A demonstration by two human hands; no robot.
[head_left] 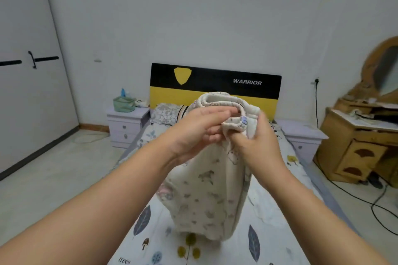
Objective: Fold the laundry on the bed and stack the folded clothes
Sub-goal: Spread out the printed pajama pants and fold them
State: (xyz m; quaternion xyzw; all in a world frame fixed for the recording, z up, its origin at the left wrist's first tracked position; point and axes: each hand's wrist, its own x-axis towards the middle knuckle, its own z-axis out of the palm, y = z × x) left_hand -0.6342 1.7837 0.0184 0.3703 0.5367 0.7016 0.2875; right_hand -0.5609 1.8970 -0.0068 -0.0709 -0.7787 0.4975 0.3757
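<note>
Pyjama trousers hang over the bed; your left hand lies flat, your right hand pinches the waistband, which could slip loose.

You stand at the foot of the bed. The garment hangs over it, between your left hand and right hand. Behind it is the headboard. A nightstand stands left, a dresser right.
</note>
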